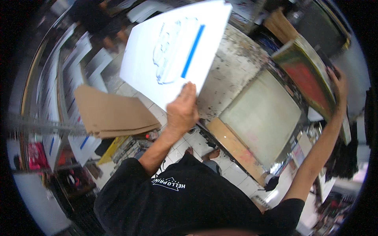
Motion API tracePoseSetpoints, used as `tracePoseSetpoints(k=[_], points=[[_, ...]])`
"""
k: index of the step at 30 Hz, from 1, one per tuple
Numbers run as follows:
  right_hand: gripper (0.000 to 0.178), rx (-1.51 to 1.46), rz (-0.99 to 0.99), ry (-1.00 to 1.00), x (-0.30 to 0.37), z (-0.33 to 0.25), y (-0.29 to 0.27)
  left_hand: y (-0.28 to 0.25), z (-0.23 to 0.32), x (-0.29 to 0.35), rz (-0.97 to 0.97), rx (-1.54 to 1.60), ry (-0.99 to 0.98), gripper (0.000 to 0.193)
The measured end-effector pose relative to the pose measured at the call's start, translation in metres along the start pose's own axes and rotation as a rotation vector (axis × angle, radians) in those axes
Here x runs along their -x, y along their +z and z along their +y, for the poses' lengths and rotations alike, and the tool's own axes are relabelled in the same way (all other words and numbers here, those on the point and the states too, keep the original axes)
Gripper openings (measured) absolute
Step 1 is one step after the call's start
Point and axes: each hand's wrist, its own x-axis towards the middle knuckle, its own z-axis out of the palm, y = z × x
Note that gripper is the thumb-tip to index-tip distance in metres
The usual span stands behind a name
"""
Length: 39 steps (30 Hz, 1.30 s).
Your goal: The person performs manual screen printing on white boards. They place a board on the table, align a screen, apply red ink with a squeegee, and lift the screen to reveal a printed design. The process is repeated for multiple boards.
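Mostly the sheet lies beyond the left hand

White tiles with thin dark grout lines cover the floor, catching a bright patch of light toward the lower right. The pale tabletop is speckled and smeared with dark stains. A metal rack lines the left side; a pale grey wall borders the right.
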Motion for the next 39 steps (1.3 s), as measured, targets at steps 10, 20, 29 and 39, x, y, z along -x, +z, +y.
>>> tracePoseSetpoints(k=[10, 20, 29, 39], points=[[0.051, 0.25, 0.183, -0.198, 0.019, -0.053, -0.001, 0.171, 0.189, 0.08, -0.82, 0.002, 0.454, 0.055], [0.044, 0.096, 0.159, -0.07, 0.026, -0.086, -0.009, 0.221, 0.159, 0.051, -0.729, 0.443, 0.134, 0.094], [0.041, 0.057, 0.198, -0.103, 0.02, -0.084, -0.013, 0.364, 0.069, -0.025, -1.03, -0.169, 0.051, 0.127], [0.033, 0.316, 0.255, -0.57, -0.008, -0.062, -0.013, 0.443, 0.125, -0.07, -1.002, -0.143, 0.062, 0.126]])
